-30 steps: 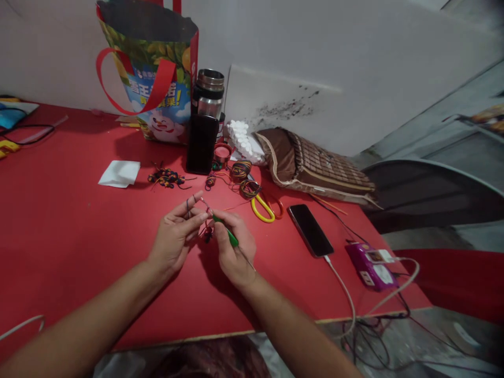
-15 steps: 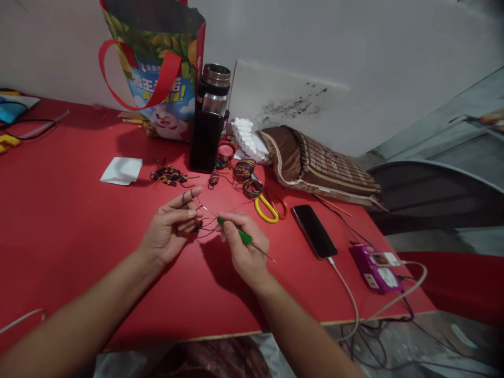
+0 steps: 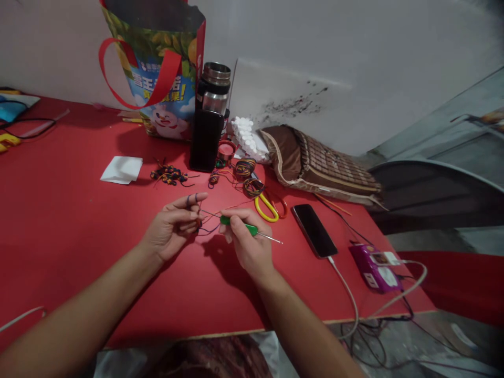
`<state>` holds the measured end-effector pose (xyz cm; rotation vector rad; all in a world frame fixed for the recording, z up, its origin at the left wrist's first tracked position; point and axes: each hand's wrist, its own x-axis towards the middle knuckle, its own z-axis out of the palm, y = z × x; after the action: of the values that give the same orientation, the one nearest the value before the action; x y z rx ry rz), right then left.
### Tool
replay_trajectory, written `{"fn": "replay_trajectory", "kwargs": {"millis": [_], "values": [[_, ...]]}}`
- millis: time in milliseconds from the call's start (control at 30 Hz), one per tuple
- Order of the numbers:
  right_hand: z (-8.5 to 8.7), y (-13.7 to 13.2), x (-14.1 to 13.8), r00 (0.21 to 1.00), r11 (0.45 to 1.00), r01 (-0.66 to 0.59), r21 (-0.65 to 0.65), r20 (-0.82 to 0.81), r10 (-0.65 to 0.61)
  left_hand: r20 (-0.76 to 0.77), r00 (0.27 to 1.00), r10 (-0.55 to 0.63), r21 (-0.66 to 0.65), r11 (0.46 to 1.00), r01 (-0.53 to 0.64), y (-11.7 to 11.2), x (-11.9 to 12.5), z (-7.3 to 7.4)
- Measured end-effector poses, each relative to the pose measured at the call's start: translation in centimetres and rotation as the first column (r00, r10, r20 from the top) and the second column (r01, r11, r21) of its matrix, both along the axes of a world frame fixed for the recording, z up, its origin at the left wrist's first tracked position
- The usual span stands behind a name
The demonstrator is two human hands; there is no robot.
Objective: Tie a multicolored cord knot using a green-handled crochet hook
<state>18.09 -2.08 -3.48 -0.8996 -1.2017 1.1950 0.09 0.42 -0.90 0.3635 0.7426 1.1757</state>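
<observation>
Pinching 1 small crocheted piece (image 3: 199, 224) in the half-curled left hand (image 3: 171, 224), gripping a green-handled crochet hook (image 3: 251, 229) with the closed right hand (image 3: 252, 242), left of the scissors (image 3: 259, 207). Seemingly partway worked, with yarn (image 3: 196, 197) looped over 1 finger; likely finished knotted bundle (image 3: 170, 175) farther left.

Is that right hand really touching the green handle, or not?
Touching. The head view shows it plainly: the right hand pinches the green handle between thumb and fingers, with green showing on both sides.

Your green-handled metal hook (image 3: 252, 229) lies aslant; your small, dark knotted yarn piece (image 3: 199, 225) sits left of it.
</observation>
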Motion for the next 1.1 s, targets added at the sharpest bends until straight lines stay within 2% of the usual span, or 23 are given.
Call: {"fn": "replay_trajectory", "kwargs": {"millis": [233,367,533,867,1100], "values": [[0.3,0.3,-1.0,0.980,0.991,-0.005,-0.131,-0.198,-0.021,-0.115,0.993,0.029,0.056,0.998,-0.023,-1.2,1.2,-0.5],[0.7,0.5,-1.2,0.965,0.988,0.000,-0.152,-0.258,-0.040,-0.087,0.996,-0.005,0.072,0.997,0.011,-1.1,1.1,-0.5],[0.7,0.5,-1.2,0.955,0.988,-0.027,-0.152,-0.295,-0.019,-0.002,1.000,-0.016,0.040,0.999,0.017,-0.7,0.7,-0.5],[0.5,0.6,-1.2,0.948,0.989,-0.039,-0.141,-0.318,-0.008,-0.019,0.998,-0.057,0.005,0.998,0.057,-0.5,0.8,-0.9],[0.6,0.6,-1.2,0.943,0.992,-0.032,-0.120,-0.334,-0.010,0.019,0.992,-0.121,0.115,0.986,0.118,-0.7,0.5,-0.5]]}}
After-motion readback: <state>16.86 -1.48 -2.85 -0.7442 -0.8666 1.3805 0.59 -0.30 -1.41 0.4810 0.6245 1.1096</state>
